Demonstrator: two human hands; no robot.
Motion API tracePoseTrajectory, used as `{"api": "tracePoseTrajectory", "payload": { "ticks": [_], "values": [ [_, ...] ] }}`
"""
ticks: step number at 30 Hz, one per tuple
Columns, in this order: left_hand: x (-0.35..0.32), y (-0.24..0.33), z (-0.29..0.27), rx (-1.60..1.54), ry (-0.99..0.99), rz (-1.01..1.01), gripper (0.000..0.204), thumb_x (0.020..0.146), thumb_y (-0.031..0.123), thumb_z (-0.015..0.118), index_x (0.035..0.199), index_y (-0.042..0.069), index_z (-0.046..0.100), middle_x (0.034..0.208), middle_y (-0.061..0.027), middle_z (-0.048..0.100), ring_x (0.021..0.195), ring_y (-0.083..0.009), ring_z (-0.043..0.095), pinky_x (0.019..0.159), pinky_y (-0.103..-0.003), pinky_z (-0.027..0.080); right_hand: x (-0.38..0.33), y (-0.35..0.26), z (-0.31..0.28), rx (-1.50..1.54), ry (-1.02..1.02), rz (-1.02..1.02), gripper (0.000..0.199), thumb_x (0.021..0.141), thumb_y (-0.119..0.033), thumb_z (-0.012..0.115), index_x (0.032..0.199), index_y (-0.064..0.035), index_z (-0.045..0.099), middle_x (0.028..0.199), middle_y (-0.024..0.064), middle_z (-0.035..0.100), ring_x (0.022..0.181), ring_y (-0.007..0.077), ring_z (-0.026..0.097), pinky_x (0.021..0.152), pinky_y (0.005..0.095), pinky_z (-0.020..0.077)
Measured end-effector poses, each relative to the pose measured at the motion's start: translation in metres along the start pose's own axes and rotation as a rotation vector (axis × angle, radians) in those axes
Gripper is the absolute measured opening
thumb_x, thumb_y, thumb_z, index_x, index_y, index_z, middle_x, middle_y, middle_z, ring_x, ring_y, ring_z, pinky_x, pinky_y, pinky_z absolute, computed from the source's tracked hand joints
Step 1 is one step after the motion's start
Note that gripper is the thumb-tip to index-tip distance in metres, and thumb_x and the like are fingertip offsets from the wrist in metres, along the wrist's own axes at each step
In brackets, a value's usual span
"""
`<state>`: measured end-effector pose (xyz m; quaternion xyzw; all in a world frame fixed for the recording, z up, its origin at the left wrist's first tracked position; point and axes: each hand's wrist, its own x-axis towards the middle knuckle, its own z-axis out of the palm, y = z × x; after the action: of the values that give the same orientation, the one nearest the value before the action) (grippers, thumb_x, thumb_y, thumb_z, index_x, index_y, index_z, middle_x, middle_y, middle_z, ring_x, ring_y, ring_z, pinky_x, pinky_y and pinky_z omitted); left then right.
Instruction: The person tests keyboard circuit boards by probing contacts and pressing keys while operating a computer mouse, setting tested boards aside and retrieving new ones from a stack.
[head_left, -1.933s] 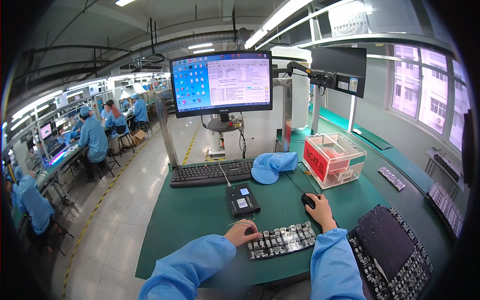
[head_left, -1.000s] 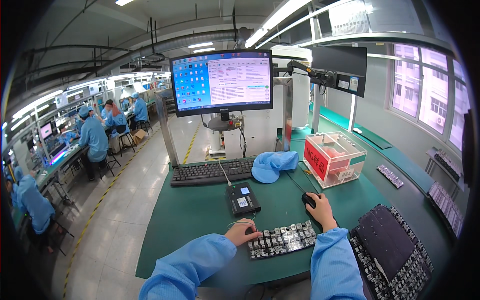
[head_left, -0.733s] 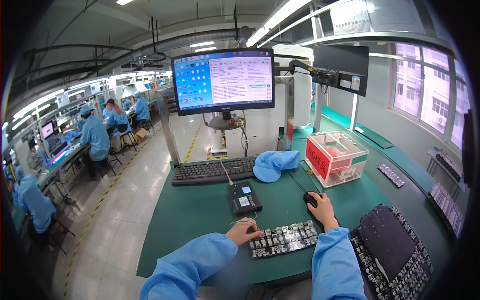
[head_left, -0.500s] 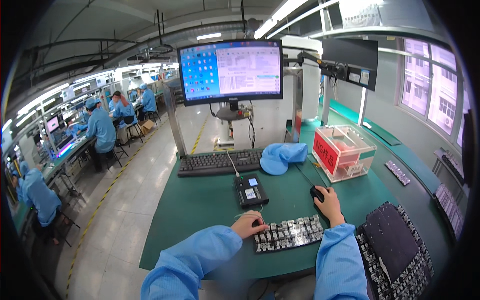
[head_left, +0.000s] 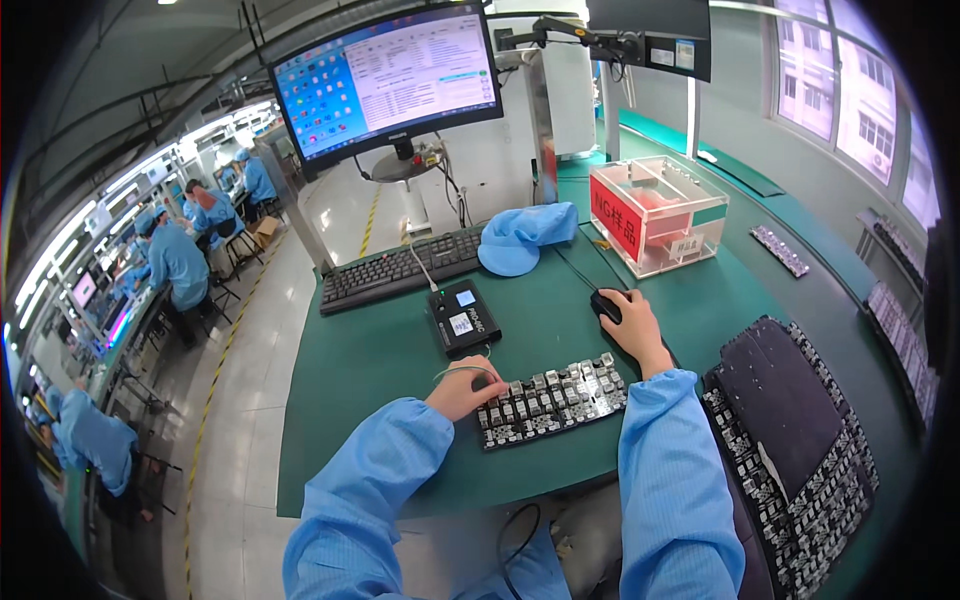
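A small bare keyboard circuit board (head_left: 552,402), filled with rows of switches, lies on the green tabletop in front of me. My left hand (head_left: 464,388) is at its upper left corner, fingers pinched together. A thin pale cable (head_left: 450,371) from a black tester box (head_left: 464,316) loops over this hand into the pinch; its end is hidden by the fingers. The box has a small lit screen and lies just beyond the board. To the right, my right hand (head_left: 634,327) is closed over a black computer mouse (head_left: 606,306).
Behind the box stand a black keyboard (head_left: 400,270), a blue cloth cap (head_left: 526,238) and a lit monitor (head_left: 390,85). A clear box with a red label (head_left: 658,215) is at the back right. Stacked switch boards (head_left: 810,500) lie under a dark pad (head_left: 785,400) at right. Co-workers sit far left.
My view has tilted down and turned, so the desk appears higher and further left. The left hand remains at the board's corner and the right hand on the mouse.
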<state>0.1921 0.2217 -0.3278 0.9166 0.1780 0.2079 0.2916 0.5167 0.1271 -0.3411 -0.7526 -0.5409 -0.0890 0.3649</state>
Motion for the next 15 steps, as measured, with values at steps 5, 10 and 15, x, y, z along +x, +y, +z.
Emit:
{"api": "tracePoseTrajectory", "payload": {
  "ticks": [5, 10, 15],
  "values": [
    [0.019, 0.028, 0.022, -0.103, 0.169, -0.077, 0.028, 0.084, 0.028, 0.071, 0.082, 0.002, 0.06, 0.084, -0.0088, 0.059, 0.081, -0.0238, 0.058, 0.075, -0.033, 0.045, 0.0, 0.0, -0.001, 0.023, 0.007, 0.003, 0.045, 0.077, -0.025, 0.07, 0.12, -0.0266, 0.061, 0.109, 0.0166, 0.056, 0.099, 0.0369, 0.057, 0.086, 0.0432, 0.0504],
    [0.025, 0.03, 0.034, -0.035, 0.17, -0.112, 0.032, 0.084, 0.03, 0.07, 0.081, 0.0, 0.059, 0.085, -0.0109, 0.058, 0.077, -0.0258, 0.057, 0.072, -0.034, 0.046, 0.001, 0.0, -0.001, 0.03, -0.004, 0.016, 0.045, 0.077, -0.025, 0.069, 0.121, -0.0269, 0.061, 0.111, 0.0166, 0.055, 0.101, 0.037, 0.056, 0.087, 0.0429, 0.0498],
    [0.024, 0.03, 0.03, -0.097, 0.13, -0.174, 0.031, 0.086, 0.029, 0.069, 0.083, 0.0, 0.059, 0.085, -0.0099, 0.058, 0.077, -0.0218, 0.057, 0.073, -0.032, 0.046, 0.002, 0.001, -0.001, 0.041, -0.009, 0.037, 0.045, 0.077, -0.026, 0.07, 0.121, -0.0266, 0.061, 0.112, 0.0165, 0.055, 0.102, 0.0367, 0.056, 0.087, 0.0427, 0.0497]
  ]
}}
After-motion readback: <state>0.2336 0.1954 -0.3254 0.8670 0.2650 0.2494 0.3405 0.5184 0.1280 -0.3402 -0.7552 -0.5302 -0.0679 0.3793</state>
